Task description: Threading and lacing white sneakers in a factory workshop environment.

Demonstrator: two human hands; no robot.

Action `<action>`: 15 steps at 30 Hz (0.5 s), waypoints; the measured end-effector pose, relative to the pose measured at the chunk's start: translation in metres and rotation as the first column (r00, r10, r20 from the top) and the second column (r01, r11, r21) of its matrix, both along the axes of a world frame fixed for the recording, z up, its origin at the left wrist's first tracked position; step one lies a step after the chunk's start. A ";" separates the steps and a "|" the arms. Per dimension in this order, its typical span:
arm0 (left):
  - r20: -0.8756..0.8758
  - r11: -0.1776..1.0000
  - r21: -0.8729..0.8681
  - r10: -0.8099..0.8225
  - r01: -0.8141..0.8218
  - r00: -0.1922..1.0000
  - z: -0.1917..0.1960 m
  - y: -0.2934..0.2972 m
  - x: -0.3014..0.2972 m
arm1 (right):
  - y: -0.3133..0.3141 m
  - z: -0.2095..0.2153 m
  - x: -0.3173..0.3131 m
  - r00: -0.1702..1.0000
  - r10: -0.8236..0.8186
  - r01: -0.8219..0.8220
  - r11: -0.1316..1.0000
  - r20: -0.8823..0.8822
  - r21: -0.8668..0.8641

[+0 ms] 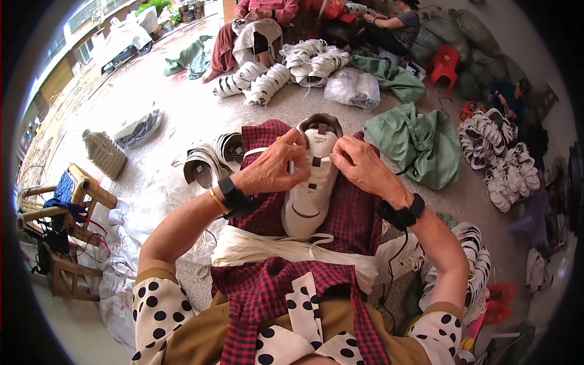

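A cream sneaker point(302, 210) with a brown-lined collar rests on my lap, its toe toward me. My left hand point(277, 165) is closed at the left side of its eyelets, and a white shoelace point(254, 151) trails out beside it. On the other side, my right hand point(363, 169) pinches at the lacing edge near the tongue; the lace in its fingertips is mostly hidden. A bundle of white laces point(261, 248) lies across my lap over the red checked apron point(359, 219).
Two similar shoes point(204, 167) stand to my left, near a bamboo stool point(82, 194). Green sacks point(423, 146) lie ahead right. Piles of shoes point(313, 61) and seated co-workers point(267, 15) are farther off. More stacked shoes point(471, 261) are by my right elbow.
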State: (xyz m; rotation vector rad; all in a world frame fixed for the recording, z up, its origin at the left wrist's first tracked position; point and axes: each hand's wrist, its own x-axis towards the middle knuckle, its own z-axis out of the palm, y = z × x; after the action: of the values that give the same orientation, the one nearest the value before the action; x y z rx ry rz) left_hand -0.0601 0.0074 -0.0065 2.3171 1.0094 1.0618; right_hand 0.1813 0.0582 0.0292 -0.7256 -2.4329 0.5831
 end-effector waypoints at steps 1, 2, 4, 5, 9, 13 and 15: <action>0.001 1.000 0.002 0.007 -0.007 1.000 -0.001 -0.003 0.003 | -0.002 0.003 0.001 1.000 -0.015 0.013 0.993 -0.015 -0.119; -0.007 0.995 0.019 0.100 -0.100 0.995 -0.002 -0.006 0.005 | -0.003 0.003 0.001 1.000 -0.007 0.006 0.993 -0.013 -0.118; -0.023 0.968 0.131 0.217 -0.213 0.976 -0.004 -0.005 0.005 | -0.007 0.003 0.003 0.998 -0.062 0.061 0.989 -0.005 -0.133; -0.019 0.967 0.130 0.222 -0.218 0.975 -0.006 -0.005 0.005 | -0.005 0.000 0.005 0.998 -0.057 0.057 0.989 -0.001 -0.133; -0.077 0.950 0.122 0.297 -0.287 0.952 -0.001 -0.005 0.006 | 0.008 0.004 0.031 0.971 -0.194 0.186 0.980 -0.142 -0.067; -0.175 0.951 0.001 0.303 -0.308 0.937 0.011 -0.009 0.004 | 0.006 0.000 0.053 0.979 -0.203 0.200 0.974 -0.017 -0.106; -0.158 0.959 0.035 0.285 -0.283 0.945 0.012 -0.011 0.004 | 0.003 -0.002 0.050 0.978 -0.207 0.204 0.905 0.032 -0.374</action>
State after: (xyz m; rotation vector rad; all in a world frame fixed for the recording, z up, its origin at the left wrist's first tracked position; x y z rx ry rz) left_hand -0.0560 -0.0038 0.0056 2.3457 1.4392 0.9954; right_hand 0.2310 0.0617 0.0271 -1.1166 -2.2185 0.9773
